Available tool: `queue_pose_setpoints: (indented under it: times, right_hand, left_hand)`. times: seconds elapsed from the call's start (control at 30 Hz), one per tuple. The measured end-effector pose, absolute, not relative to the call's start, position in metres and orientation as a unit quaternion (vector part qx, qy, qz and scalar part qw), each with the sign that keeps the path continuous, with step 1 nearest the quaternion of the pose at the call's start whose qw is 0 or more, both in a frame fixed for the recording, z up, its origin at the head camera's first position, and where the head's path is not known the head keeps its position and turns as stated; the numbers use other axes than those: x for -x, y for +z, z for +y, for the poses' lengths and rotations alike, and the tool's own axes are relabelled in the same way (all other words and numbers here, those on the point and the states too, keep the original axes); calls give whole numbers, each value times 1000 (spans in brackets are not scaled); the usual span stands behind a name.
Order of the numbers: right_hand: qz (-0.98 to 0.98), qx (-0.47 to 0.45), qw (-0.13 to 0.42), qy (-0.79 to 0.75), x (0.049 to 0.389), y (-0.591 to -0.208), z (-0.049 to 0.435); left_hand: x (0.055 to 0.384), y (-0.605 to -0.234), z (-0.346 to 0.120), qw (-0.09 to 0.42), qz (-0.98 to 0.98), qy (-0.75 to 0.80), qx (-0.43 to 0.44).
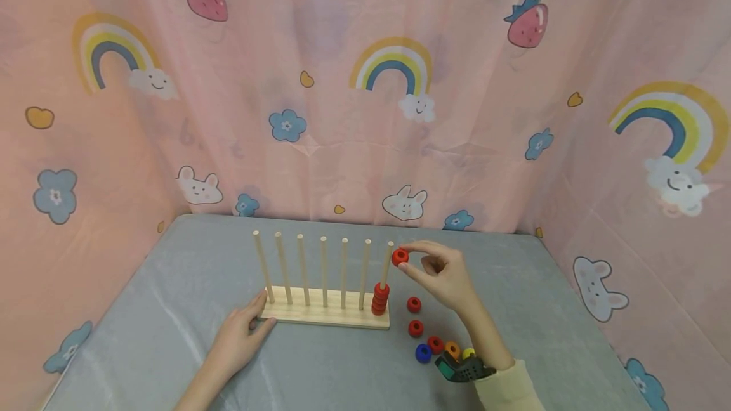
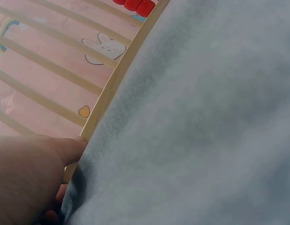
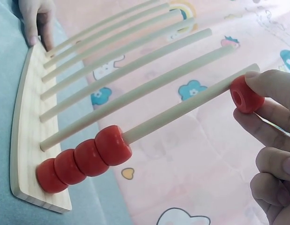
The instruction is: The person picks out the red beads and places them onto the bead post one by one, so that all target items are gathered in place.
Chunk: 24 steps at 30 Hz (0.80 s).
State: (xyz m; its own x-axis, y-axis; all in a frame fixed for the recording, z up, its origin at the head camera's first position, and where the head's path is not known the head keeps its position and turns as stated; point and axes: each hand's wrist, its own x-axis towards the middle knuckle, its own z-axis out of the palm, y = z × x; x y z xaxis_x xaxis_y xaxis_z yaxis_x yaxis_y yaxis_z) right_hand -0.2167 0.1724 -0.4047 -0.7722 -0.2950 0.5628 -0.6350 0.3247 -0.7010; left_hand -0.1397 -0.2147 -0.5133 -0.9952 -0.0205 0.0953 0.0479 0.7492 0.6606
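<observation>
I pinch the red bead (image 3: 250, 96) in the right hand (image 1: 447, 274), just beside the upper end of the rightmost peg (image 3: 191, 104), where I judge its hole should sit squarely over the tip before release. The left hand (image 1: 238, 335) grips the wooden rack (image 1: 320, 314) by its left end on the grey bench (image 1: 320, 373); smooth and rounded, the bead matches four stacked below (image 3: 84, 160).

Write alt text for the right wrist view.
A right hand pinches a red bead near the upper end of the nearest wooden peg. Four red beads are stacked at the bottom of that peg, and a left hand holds the far end of the wooden base.
</observation>
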Motion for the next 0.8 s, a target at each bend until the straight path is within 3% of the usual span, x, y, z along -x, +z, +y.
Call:
queue_pose_setpoints:
  times: [0.8]
  right_hand:
    - [-780, -326, 194, 498, 220, -390, 174]
  left_hand:
    - [142, -516, -216, 60, -934, -351, 20]
